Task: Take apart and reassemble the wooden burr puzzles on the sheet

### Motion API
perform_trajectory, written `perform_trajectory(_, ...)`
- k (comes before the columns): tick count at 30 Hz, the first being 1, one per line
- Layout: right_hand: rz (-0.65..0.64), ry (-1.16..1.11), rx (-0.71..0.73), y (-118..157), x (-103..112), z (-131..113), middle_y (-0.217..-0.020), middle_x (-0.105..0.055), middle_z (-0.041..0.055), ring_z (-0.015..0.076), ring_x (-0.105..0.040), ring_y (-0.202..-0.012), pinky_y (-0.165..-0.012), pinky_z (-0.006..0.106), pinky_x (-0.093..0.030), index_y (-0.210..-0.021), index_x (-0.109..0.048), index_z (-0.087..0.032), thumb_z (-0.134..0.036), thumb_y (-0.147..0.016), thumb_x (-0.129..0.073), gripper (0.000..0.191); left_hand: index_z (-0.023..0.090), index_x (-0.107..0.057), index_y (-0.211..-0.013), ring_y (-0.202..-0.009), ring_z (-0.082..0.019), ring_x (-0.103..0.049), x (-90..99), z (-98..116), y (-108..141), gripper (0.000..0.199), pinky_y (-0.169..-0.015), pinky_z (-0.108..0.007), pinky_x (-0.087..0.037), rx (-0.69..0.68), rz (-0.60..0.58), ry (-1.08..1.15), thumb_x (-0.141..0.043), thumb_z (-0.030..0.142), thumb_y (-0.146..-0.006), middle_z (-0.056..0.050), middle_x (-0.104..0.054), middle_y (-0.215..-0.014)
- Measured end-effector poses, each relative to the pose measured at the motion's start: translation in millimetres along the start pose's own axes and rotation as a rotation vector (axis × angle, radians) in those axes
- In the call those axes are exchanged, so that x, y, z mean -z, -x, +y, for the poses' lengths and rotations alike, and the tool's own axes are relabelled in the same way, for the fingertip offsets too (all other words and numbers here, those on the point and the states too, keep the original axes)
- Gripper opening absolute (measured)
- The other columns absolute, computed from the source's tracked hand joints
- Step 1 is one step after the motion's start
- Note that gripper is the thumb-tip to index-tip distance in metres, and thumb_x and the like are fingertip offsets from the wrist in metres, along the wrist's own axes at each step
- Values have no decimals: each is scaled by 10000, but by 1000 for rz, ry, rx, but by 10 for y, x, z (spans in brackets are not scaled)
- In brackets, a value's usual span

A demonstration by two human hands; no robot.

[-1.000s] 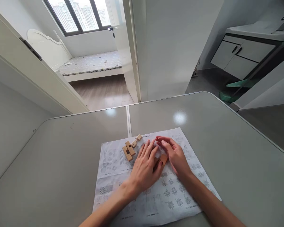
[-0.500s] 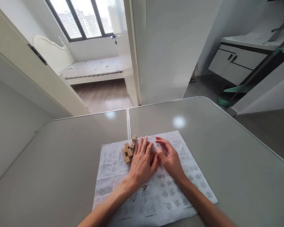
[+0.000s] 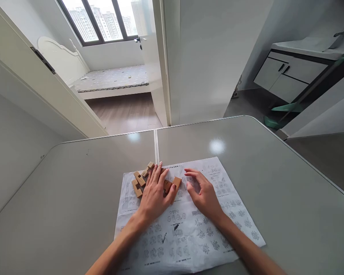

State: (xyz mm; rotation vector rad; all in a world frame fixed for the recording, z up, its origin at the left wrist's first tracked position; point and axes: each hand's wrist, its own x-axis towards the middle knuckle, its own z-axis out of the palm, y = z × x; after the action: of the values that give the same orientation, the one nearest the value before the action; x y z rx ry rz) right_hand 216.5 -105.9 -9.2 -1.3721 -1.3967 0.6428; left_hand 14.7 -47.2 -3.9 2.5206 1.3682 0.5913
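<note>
Several notched wooden blocks lie in a loose group on the upper left part of a printed paper sheet (image 3: pixel 186 229). My left hand (image 3: pixel 156 193) rests flat over the middle of the group with its fingers spread, hiding some blocks. A pale notched block (image 3: pixel 137 188) shows left of it, and a small cube-like end (image 3: pixel 150 165) shows beyond. Beside my left thumb lies a redder block (image 3: pixel 176 185). My right hand (image 3: pixel 203 194) is over the paper to the right, fingers curved and apart from the thumb, holding nothing and not touching the blocks.
The sheet lies on a grey table (image 3: pixel 240 172) with a pale seam (image 3: pixel 156 147) running away from me. Past the table are a doorway with a bed (image 3: pixel 111 80), a white wall, and a sink cabinet (image 3: pixel 289 72) at the right.
My left hand has moved left, and the blocks under it have shifted left too. The redder block now shows at its right. My right hand has stayed near its place, now apart from my left.
</note>
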Motion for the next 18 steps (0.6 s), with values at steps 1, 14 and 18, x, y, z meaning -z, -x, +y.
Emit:
perform_trajectory(1,-9,-2,3,2,-1,0,-1406,-692,93,285,-656,-1320,-1133,511,-537,-1205,-661,-265,-220,-1014,-537,233,243,-495,-1533,-1640,-352,-279,16,-8,-2,516,-1327,-612,-316,-8,-6,17,-564,412,-1050,-115,-319,-1761)
perform_trajectory(14,-282,196,247,39,-5,-109,-1453,-654,109,324,-600,-1367,-1145,558,-512,-1403,-582,-279,-181,-945,-655,474,315,-432,-1585,-1586,-228,-418,143,-4,25,469,-1296,-450,-430,-15,-53,485,-321,258,-1133,-45,-386,-1737)
perform_trajectory(18,-357,227,274,55,6,-127,-1504,-608,124,358,-577,-1390,-1149,589,-503,-1457,-548,-294,-288,-937,-729,551,308,-504,-1542,-1549,-233,-478,182,20,23,495,-1280,-451,-461,49,-54,631,-328,188,-1095,-30,-461,-1695)
